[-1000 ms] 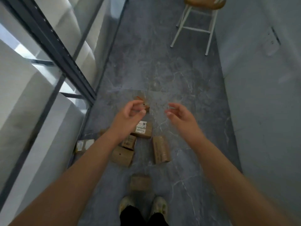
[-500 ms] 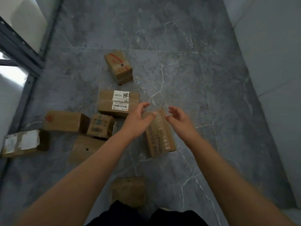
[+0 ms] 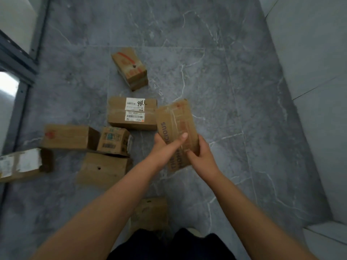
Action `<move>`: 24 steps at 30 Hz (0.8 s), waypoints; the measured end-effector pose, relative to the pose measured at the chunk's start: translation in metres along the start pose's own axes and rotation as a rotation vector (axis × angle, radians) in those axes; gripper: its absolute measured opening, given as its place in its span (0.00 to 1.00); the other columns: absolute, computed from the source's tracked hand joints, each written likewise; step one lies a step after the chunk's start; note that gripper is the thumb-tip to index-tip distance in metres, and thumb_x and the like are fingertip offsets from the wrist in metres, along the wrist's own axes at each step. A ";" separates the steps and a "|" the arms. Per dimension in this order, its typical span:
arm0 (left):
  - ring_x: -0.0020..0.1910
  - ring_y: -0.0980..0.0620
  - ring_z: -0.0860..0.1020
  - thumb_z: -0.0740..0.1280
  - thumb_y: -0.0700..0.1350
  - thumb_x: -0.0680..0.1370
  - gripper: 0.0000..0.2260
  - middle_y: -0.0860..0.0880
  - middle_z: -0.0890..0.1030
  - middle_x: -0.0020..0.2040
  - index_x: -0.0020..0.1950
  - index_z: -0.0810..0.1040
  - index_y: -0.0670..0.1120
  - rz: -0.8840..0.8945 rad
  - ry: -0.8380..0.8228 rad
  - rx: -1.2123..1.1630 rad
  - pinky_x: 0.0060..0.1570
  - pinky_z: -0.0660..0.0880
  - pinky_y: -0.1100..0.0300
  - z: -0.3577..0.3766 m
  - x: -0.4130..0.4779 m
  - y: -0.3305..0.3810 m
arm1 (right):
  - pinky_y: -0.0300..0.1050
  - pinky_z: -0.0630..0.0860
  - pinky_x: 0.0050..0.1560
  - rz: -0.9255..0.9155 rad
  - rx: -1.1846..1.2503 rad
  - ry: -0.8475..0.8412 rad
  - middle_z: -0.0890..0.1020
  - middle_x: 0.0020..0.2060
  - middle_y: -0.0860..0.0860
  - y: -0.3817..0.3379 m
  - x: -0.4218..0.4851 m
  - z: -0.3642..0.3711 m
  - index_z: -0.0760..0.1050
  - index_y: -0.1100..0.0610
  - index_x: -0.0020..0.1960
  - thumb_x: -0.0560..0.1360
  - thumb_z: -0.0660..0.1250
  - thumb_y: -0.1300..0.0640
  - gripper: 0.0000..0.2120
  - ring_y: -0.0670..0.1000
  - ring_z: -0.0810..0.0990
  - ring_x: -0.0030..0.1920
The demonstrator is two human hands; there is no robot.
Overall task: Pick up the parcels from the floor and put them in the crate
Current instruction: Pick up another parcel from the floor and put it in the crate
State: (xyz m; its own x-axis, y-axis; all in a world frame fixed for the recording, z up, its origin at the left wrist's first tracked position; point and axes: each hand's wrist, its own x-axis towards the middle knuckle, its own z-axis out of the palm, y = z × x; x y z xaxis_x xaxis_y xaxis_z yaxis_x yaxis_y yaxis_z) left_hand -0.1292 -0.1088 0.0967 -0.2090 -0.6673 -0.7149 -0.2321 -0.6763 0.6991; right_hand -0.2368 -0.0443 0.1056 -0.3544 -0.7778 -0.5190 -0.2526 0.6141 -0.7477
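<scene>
A long brown parcel with dark printed letters point(image 3: 177, 121) is held between both hands, its far end tipped up off the grey floor. My left hand point(image 3: 165, 149) grips its left side with the thumb across the top. My right hand point(image 3: 201, 153) clasps its right side. Several other cardboard parcels lie on the floor: one with white labels point(image 3: 132, 113), one with red tape point(image 3: 129, 67) farther off, a small printed one point(image 3: 114, 140), and plain ones point(image 3: 67, 136) point(image 3: 102, 168) to the left. No crate is in view.
Another parcel with a white label point(image 3: 22, 165) lies at the far left by a dark metal shelf frame point(image 3: 16, 59). One more box point(image 3: 150, 212) sits just in front of my legs. A pale wall point(image 3: 309, 72) runs along the right.
I have bent lower over the parcels. Both hands, open in the air a second ago, came down and closed on the long parcel, and its far end has lifted.
</scene>
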 end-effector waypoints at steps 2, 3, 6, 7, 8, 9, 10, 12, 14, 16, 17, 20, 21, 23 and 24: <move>0.62 0.52 0.71 0.75 0.52 0.68 0.44 0.50 0.69 0.65 0.73 0.50 0.45 0.047 0.038 -0.019 0.65 0.69 0.54 -0.011 -0.046 0.048 | 0.49 0.64 0.70 -0.108 -0.039 0.037 0.66 0.69 0.54 -0.048 -0.037 -0.014 0.58 0.53 0.74 0.69 0.64 0.53 0.35 0.53 0.65 0.69; 0.63 0.53 0.69 0.76 0.51 0.67 0.48 0.50 0.67 0.66 0.75 0.46 0.46 0.092 0.059 -0.017 0.64 0.68 0.56 -0.016 -0.071 0.074 | 0.50 0.63 0.71 -0.186 -0.046 0.061 0.64 0.70 0.54 -0.074 -0.055 -0.023 0.57 0.53 0.74 0.69 0.62 0.51 0.35 0.54 0.63 0.70; 0.67 0.52 0.67 0.78 0.49 0.63 0.55 0.50 0.65 0.68 0.76 0.42 0.45 0.216 0.132 -0.043 0.65 0.67 0.55 -0.034 -0.139 0.156 | 0.57 0.63 0.71 -0.418 -0.047 0.099 0.62 0.70 0.55 -0.157 -0.107 -0.053 0.59 0.51 0.73 0.66 0.57 0.50 0.34 0.55 0.61 0.72; 0.67 0.51 0.68 0.79 0.49 0.61 0.56 0.51 0.66 0.67 0.76 0.43 0.45 0.254 0.151 -0.058 0.65 0.68 0.54 -0.041 -0.162 0.184 | 0.59 0.64 0.70 -0.486 -0.061 0.106 0.61 0.71 0.54 -0.185 -0.123 -0.065 0.59 0.49 0.73 0.67 0.57 0.51 0.34 0.55 0.61 0.72; 0.65 0.51 0.69 0.80 0.50 0.59 0.57 0.52 0.67 0.65 0.75 0.45 0.46 0.291 0.166 -0.073 0.64 0.69 0.54 -0.046 -0.188 0.214 | 0.60 0.64 0.69 -0.540 -0.078 0.105 0.60 0.71 0.53 -0.213 -0.139 -0.077 0.58 0.48 0.73 0.67 0.58 0.52 0.34 0.56 0.60 0.72; 0.63 0.52 0.70 0.82 0.51 0.55 0.59 0.53 0.67 0.62 0.74 0.46 0.48 0.318 0.171 -0.094 0.62 0.71 0.54 -0.052 -0.213 0.241 | 0.60 0.65 0.68 -0.600 -0.093 0.106 0.59 0.70 0.50 -0.240 -0.156 -0.089 0.57 0.46 0.73 0.68 0.58 0.53 0.33 0.55 0.60 0.71; 0.62 0.53 0.71 0.82 0.53 0.54 0.59 0.54 0.68 0.62 0.74 0.47 0.49 0.343 0.174 -0.107 0.61 0.72 0.54 -0.057 -0.239 0.267 | 0.59 0.66 0.68 -0.661 -0.110 0.112 0.58 0.70 0.47 -0.270 -0.174 -0.101 0.56 0.45 0.73 0.68 0.59 0.53 0.33 0.54 0.60 0.71; 0.62 0.53 0.73 0.81 0.50 0.59 0.55 0.52 0.69 0.64 0.74 0.47 0.51 0.391 0.178 -0.121 0.56 0.75 0.56 -0.070 -0.292 0.317 | 0.59 0.66 0.67 -0.764 -0.126 0.104 0.58 0.70 0.46 -0.324 -0.209 -0.124 0.56 0.44 0.72 0.69 0.59 0.52 0.32 0.54 0.60 0.70; 0.61 0.53 0.73 0.80 0.48 0.62 0.52 0.50 0.69 0.67 0.75 0.48 0.50 0.447 0.145 -0.121 0.52 0.75 0.59 -0.085 -0.341 0.361 | 0.59 0.66 0.67 -0.809 -0.115 0.087 0.60 0.71 0.46 -0.377 -0.242 -0.150 0.58 0.43 0.72 0.71 0.59 0.51 0.30 0.52 0.62 0.70; 0.62 0.52 0.74 0.79 0.53 0.58 0.53 0.50 0.71 0.67 0.74 0.51 0.52 0.501 0.090 -0.123 0.56 0.76 0.53 -0.105 -0.388 0.402 | 0.59 0.64 0.68 -0.860 -0.057 0.129 0.64 0.70 0.45 -0.426 -0.271 -0.180 0.62 0.44 0.71 0.72 0.59 0.50 0.27 0.49 0.64 0.69; 0.62 0.50 0.75 0.77 0.56 0.56 0.52 0.50 0.72 0.67 0.74 0.53 0.54 0.519 0.061 -0.130 0.59 0.76 0.48 -0.116 -0.410 0.421 | 0.56 0.64 0.69 -0.861 0.005 0.158 0.66 0.69 0.46 -0.450 -0.284 -0.194 0.62 0.44 0.70 0.71 0.60 0.49 0.27 0.49 0.64 0.69; 0.62 0.45 0.77 0.79 0.63 0.53 0.53 0.46 0.75 0.66 0.72 0.58 0.55 0.520 -0.090 -0.153 0.59 0.74 0.39 -0.144 -0.467 0.461 | 0.47 0.62 0.71 -0.703 0.295 0.120 0.64 0.69 0.45 -0.512 -0.311 -0.229 0.57 0.40 0.69 0.71 0.63 0.49 0.28 0.46 0.62 0.71; 0.61 0.43 0.77 0.79 0.65 0.52 0.54 0.45 0.76 0.65 0.73 0.59 0.54 0.531 -0.130 -0.162 0.58 0.74 0.39 -0.152 -0.482 0.470 | 0.49 0.63 0.71 -0.638 0.393 0.039 0.64 0.70 0.46 -0.529 -0.316 -0.237 0.57 0.40 0.69 0.72 0.64 0.48 0.28 0.47 0.63 0.71; 0.59 0.43 0.79 0.79 0.65 0.52 0.55 0.44 0.79 0.63 0.73 0.60 0.51 0.588 -0.169 -0.170 0.53 0.78 0.43 -0.164 -0.511 0.483 | 0.56 0.68 0.68 -0.556 0.520 -0.168 0.69 0.69 0.51 -0.555 -0.322 -0.246 0.60 0.43 0.70 0.68 0.68 0.45 0.33 0.52 0.71 0.67; 0.58 0.44 0.80 0.78 0.65 0.52 0.55 0.45 0.80 0.61 0.73 0.61 0.48 0.618 -0.178 -0.163 0.49 0.79 0.46 -0.169 -0.525 0.488 | 0.57 0.72 0.65 -0.538 0.551 -0.274 0.73 0.67 0.53 -0.566 -0.325 -0.247 0.61 0.46 0.71 0.65 0.69 0.44 0.37 0.54 0.75 0.64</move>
State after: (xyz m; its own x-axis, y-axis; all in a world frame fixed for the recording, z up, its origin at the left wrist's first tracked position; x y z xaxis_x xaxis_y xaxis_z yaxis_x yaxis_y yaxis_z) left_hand 0.0274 -0.1413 0.8150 -0.4146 -0.8952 -0.1634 0.1242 -0.2335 0.9644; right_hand -0.2011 -0.1058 0.7998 -0.0604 -0.9963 -0.0604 0.1790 0.0488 -0.9826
